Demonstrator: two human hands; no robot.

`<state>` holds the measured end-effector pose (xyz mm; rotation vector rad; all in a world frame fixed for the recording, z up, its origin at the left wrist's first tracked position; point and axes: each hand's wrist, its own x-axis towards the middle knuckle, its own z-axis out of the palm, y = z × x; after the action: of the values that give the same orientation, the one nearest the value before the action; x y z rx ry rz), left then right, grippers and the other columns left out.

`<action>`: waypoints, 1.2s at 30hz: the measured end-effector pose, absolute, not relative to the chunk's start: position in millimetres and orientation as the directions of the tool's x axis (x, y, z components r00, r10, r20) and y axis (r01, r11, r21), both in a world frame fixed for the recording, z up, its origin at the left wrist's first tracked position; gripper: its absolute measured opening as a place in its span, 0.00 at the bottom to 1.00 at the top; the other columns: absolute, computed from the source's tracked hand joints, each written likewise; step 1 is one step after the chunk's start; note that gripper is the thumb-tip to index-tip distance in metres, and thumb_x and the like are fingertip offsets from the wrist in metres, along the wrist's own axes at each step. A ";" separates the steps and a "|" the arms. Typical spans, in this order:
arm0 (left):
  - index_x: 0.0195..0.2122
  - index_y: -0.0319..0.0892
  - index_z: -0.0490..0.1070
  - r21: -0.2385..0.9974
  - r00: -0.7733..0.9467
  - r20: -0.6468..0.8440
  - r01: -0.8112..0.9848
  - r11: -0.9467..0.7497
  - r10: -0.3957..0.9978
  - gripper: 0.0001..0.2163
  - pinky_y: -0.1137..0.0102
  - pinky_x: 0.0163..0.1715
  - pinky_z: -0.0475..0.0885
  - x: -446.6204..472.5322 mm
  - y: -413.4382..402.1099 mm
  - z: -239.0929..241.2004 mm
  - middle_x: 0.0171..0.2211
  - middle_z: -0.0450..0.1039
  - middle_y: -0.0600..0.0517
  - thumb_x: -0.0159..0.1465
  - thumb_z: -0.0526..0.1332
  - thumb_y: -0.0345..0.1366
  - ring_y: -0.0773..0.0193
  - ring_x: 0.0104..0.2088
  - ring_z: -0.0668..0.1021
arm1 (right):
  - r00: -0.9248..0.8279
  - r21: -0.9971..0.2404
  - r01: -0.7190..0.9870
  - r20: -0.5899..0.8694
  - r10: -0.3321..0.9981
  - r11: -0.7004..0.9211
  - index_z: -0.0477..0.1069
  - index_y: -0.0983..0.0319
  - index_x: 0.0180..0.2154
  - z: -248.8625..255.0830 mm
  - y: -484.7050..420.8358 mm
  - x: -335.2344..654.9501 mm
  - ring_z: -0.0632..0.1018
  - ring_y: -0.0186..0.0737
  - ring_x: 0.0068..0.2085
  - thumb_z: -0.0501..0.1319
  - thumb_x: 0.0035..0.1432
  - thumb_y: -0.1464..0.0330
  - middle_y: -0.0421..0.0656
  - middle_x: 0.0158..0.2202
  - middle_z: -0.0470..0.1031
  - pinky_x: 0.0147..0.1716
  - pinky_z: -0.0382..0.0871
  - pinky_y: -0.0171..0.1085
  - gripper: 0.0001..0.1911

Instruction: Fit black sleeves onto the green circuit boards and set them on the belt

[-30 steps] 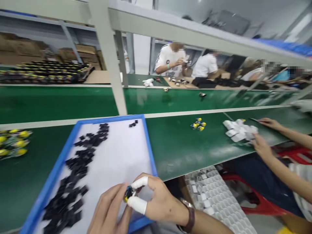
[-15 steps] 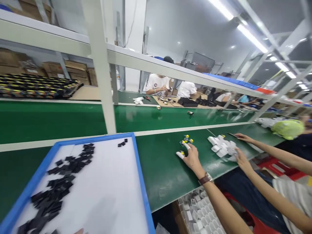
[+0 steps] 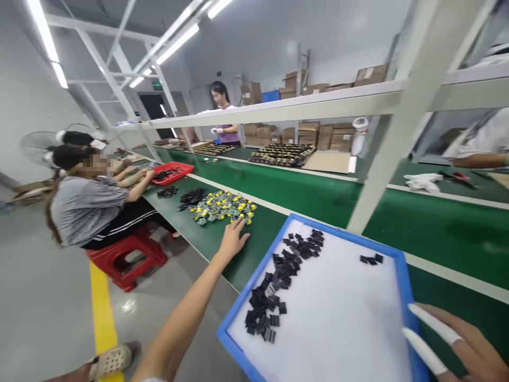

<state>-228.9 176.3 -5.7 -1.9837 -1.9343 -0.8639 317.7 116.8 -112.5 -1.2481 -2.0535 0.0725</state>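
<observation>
Green conveyor bench carries a heap of yellow-and-black parts at far left, where the left hand reaches open-fingered, best pinching one edge piece, while the right hand, open, rests at the blue tray.

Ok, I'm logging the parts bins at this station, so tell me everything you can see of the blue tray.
The blue tray is a shallow rectangular tray with a raised blue rim and a flat white floor, plastic by the look of it. It lies on the green bench, set at an angle to its edge, one corner overhanging. Small black parts lie in a loose band along its left side, with a few more near the far rim. The right hand, with white finger cots, rests at its near right edge.
</observation>
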 end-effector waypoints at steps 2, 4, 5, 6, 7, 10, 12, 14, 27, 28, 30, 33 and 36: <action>0.57 0.41 0.70 0.208 -0.055 0.542 0.976 -0.071 0.838 0.17 0.54 0.48 0.78 -230.4 192.8 -18.5 0.56 0.73 0.44 0.69 0.63 0.40 0.54 0.50 0.79 | -0.432 -0.391 0.677 0.475 0.767 0.623 0.72 0.55 0.56 -108.7 128.3 276.0 0.78 0.63 0.56 0.61 0.63 0.63 0.52 0.59 0.74 0.51 0.79 0.56 0.20; 0.57 0.41 0.70 0.198 -0.027 0.525 0.976 -0.091 0.851 0.17 0.54 0.48 0.78 -226.9 215.1 -35.2 0.56 0.73 0.44 0.70 0.63 0.40 0.54 0.50 0.79 | -0.489 -0.405 0.665 0.399 0.776 0.628 0.71 0.58 0.54 -97.2 138.9 238.1 0.76 0.61 0.59 0.60 0.66 0.63 0.53 0.63 0.70 0.55 0.77 0.55 0.17; 0.57 0.41 0.70 0.196 -0.006 0.518 0.974 -0.111 0.856 0.16 0.54 0.48 0.78 -224.6 226.8 -43.9 0.56 0.73 0.44 0.70 0.63 0.40 0.54 0.50 0.79 | -0.509 -0.423 0.658 0.360 0.782 0.623 0.72 0.60 0.51 -89.4 144.4 221.1 0.75 0.59 0.60 0.60 0.67 0.63 0.53 0.63 0.68 0.58 0.75 0.54 0.13; 0.57 0.42 0.70 0.197 0.015 0.513 0.971 -0.134 0.858 0.16 0.54 0.48 0.78 -222.7 237.8 -52.3 0.56 0.73 0.44 0.70 0.62 0.40 0.55 0.50 0.79 | -0.536 -0.434 0.644 0.331 0.776 0.630 0.73 0.60 0.46 -81.0 150.3 205.5 0.74 0.58 0.61 0.59 0.68 0.63 0.53 0.64 0.68 0.60 0.73 0.53 0.10; 0.56 0.42 0.71 0.199 0.033 0.513 0.968 -0.156 0.858 0.16 0.54 0.48 0.78 -221.6 247.3 -60.0 0.55 0.73 0.44 0.70 0.62 0.40 0.55 0.50 0.79 | -0.567 -0.434 0.632 0.306 0.765 0.642 0.73 0.61 0.44 -72.4 156.8 191.4 0.73 0.57 0.62 0.58 0.69 0.64 0.54 0.63 0.67 0.61 0.72 0.52 0.09; 0.56 0.41 0.71 0.213 0.052 0.530 0.958 -0.192 0.847 0.15 0.54 0.49 0.77 -225.3 263.3 -76.3 0.55 0.73 0.44 0.70 0.63 0.40 0.54 0.50 0.79 | -0.598 -0.368 0.690 0.196 0.777 0.623 0.72 0.65 0.45 -49.8 179.6 156.2 0.73 0.56 0.61 0.56 0.70 0.68 0.58 0.63 0.66 0.62 0.71 0.50 0.09; 0.55 0.41 0.71 0.226 0.040 0.547 0.955 -0.193 0.836 0.15 0.54 0.49 0.77 -230.8 265.0 -81.4 0.55 0.74 0.44 0.70 0.63 0.40 0.54 0.50 0.79 | -0.555 -0.317 0.759 0.139 0.820 0.568 0.72 0.66 0.42 -41.4 196.6 138.9 0.77 0.56 0.56 0.55 0.69 0.71 0.60 0.60 0.67 0.57 0.74 0.50 0.08; 0.55 0.41 0.71 0.241 0.021 0.563 0.952 -0.188 0.826 0.15 0.53 0.49 0.77 -235.1 263.7 -83.3 0.55 0.74 0.44 0.70 0.63 0.40 0.54 0.50 0.79 | -0.499 -0.294 0.808 0.118 0.858 0.511 0.72 0.67 0.38 -39.4 213.4 126.7 0.80 0.54 0.46 0.54 0.65 0.77 0.60 0.54 0.71 0.48 0.77 0.48 0.08; 0.43 0.38 0.78 0.591 -0.334 0.644 0.789 -0.169 0.688 0.16 0.53 0.50 0.74 -233.9 260.0 -60.5 0.39 0.80 0.47 0.66 0.64 0.47 0.55 0.42 0.80 | -0.514 -0.183 0.820 0.181 0.838 0.542 0.74 0.65 0.38 -37.3 178.6 151.6 0.80 0.45 0.41 0.52 0.59 0.85 0.52 0.54 0.73 0.43 0.76 0.42 0.16; 0.43 0.37 0.78 0.644 -0.394 0.629 0.747 -0.164 0.670 0.17 0.55 0.47 0.75 -232.3 258.3 -56.0 0.37 0.80 0.46 0.66 0.62 0.48 0.55 0.40 0.80 | -0.530 -0.173 0.812 0.180 0.829 0.557 0.75 0.65 0.37 -39.1 164.0 157.2 0.80 0.48 0.43 0.53 0.59 0.85 0.53 0.53 0.74 0.45 0.76 0.44 0.16; 0.45 0.36 0.78 0.739 -0.484 0.576 0.653 -0.167 0.659 0.20 0.59 0.41 0.78 -226.3 251.3 -45.5 0.37 0.80 0.45 0.67 0.60 0.50 0.58 0.35 0.80 | -0.548 -0.164 0.804 0.170 0.819 0.572 0.76 0.65 0.34 -42.0 137.4 169.7 0.80 0.51 0.44 0.55 0.60 0.83 0.53 0.51 0.77 0.46 0.76 0.47 0.14; 0.51 0.37 0.76 0.829 -0.522 0.492 0.524 -0.194 0.697 0.22 0.65 0.34 0.79 -209.4 224.5 -24.7 0.41 0.80 0.46 0.66 0.60 0.50 0.63 0.29 0.78 | -0.527 -0.172 0.818 0.159 0.835 0.550 0.77 0.65 0.36 -38.3 112.5 189.1 0.80 0.52 0.44 0.57 0.62 0.80 0.55 0.51 0.77 0.47 0.77 0.50 0.11; 0.56 0.44 0.75 0.871 -0.459 0.430 0.436 -0.224 0.778 0.21 0.67 0.33 0.79 -182.5 175.4 0.2 0.45 0.80 0.48 0.66 0.62 0.49 0.66 0.27 0.78 | -0.518 -0.179 0.825 0.139 0.844 0.536 0.78 0.66 0.39 -25.8 107.4 201.2 0.78 0.52 0.49 0.56 0.58 0.84 0.56 0.54 0.76 0.50 0.76 0.49 0.14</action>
<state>-182.5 175.4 0.2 -1.7326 -2.0988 -2.0818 201.2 107.4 -25.8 -1.4131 -2.5647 0.1331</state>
